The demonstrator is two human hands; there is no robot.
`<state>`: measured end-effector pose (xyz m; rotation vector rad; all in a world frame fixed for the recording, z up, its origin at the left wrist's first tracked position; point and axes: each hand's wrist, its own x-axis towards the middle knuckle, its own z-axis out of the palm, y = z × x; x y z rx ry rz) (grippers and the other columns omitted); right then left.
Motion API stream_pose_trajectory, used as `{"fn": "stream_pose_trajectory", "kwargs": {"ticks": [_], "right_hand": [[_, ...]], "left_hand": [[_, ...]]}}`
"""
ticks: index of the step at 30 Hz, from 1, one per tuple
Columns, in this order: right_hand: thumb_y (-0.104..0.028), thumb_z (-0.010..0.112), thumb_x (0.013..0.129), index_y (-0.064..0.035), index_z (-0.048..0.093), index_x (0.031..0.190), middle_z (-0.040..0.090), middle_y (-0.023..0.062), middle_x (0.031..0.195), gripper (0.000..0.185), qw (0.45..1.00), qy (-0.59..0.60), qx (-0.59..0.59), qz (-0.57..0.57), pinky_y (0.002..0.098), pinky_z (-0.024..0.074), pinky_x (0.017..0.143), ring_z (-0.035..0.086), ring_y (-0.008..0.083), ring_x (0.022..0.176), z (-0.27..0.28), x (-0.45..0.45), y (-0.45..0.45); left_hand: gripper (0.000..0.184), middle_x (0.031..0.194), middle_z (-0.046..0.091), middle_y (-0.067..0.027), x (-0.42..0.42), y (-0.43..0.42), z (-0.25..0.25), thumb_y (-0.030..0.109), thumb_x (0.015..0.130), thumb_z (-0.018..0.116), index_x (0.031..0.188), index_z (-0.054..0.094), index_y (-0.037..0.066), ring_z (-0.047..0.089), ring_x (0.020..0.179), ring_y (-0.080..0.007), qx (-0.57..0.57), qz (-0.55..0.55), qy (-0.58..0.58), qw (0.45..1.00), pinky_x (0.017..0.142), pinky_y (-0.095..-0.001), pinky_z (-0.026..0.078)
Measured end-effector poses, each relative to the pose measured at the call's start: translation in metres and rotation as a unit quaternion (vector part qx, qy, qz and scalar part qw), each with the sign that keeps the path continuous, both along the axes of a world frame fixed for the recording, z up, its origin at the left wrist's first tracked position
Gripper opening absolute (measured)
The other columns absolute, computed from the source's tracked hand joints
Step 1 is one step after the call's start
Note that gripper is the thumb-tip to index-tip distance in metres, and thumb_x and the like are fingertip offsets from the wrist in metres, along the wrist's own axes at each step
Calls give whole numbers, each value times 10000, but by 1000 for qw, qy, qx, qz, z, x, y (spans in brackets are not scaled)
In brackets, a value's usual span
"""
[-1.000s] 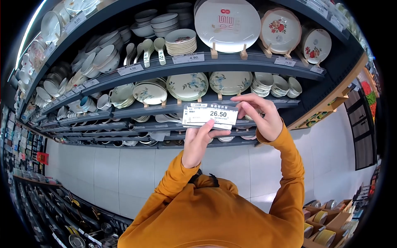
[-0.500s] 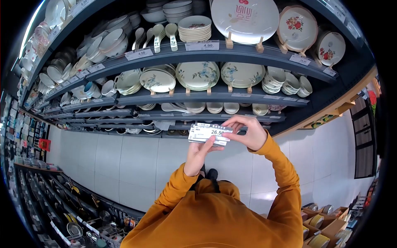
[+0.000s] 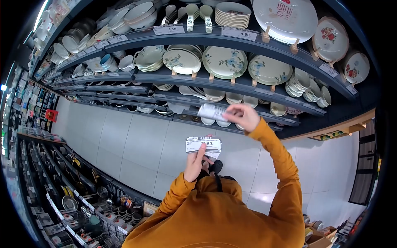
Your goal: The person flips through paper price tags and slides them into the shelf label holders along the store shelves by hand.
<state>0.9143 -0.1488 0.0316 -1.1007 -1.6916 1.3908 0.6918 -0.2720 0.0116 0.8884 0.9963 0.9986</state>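
Clasping a stack of price labels (image 3: 211, 145) by its lower edge in the left hand (image 3: 195, 163), likely to keep the pieces together. Pinching a single label (image 3: 211, 112) by one end in the right hand (image 3: 245, 118), near the shelves (image 3: 157, 78), likely to leave its face uncovered
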Motion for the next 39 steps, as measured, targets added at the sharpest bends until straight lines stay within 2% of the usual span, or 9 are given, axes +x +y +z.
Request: {"fn": "stream_pose_trajectory", "kwargs": {"ticks": [2,6,8,9,15,20,22,29,39], "right_hand": [[-222,694,851,1,665,900,663,71,770,230,987,-74,118,-81,258,480,639,568,98,666,-16,5,37],[-254,682,848,-4,679,942,678,167,793,267,941,-193,180,-212,318,506,674,659,244,714,-64,25,111],[-256,673,850,-31,679,943,681,141,778,244,927,-245,174,-224,329,508,674,664,244,723,-66,26,128],[-258,671,849,-43,678,942,682,129,773,234,923,-265,171,-220,331,507,672,665,245,725,-68,25,135],[-263,668,843,-101,674,936,685,77,757,188,914,-316,152,-202,338,507,672,665,242,737,-103,22,168],[-257,663,849,-115,667,977,688,80,790,191,945,-247,134,-166,338,512,687,671,237,763,-113,37,174],[-228,642,873,-83,649,995,688,93,834,189,936,-286,133,-157,317,510,698,673,219,780,-105,35,167],[-236,587,894,-94,648,1014,678,119,959,196,856,-434,255,-122,378,515,712,648,308,843,-99,20,158],[-107,607,843,-88,652,958,639,65,923,126,836,-382,366,-148,388,522,695,620,298,850,-88,0,146]], "left_hand": [[433,977,619,-41,-1,3,-1,263,1021,387,1354,443,-8,560,755,-91,20,16,-15,1000,632,-224,449],[375,923,600,-32,-8,18,-7,276,1017,408,1213,537,-16,476,706,-83,27,25,-23,999,612,-229,390],[357,900,590,-33,-10,25,1,285,1017,409,1122,574,-13,439,694,-84,5,31,-56,998,616,-231,371],[353,893,609,-53,-13,29,4,312,1014,410,1060,562,-3,489,692,-98,-7,39,-47,998,596,-237,380],[461,900,646,-121,-40,60,23,356,1015,374,1266,451,-23,628,608,-170,-29,-33,-93,995,408,-215,354],[522,872,648,-130,-55,88,27,373,1017,353,1355,388,-23,649,588,-181,-24,-79,-100,992,361,-207,363],[521,868,649,-128,-59,97,26,376,1017,352,1352,396,-22,648,587,-179,-27,-99,-99,990,365,-209,365],[476,844,655,-137,-68,118,29,392,1007,390,1079,529,-57,656,609,-188,-20,-107,-95,990,397,-213,391],[363,819,649,-127,-63,139,46,309,1000,449,1023,528,-44,641,585,-187,26,-69,-98,992,436,-233,424]]}}
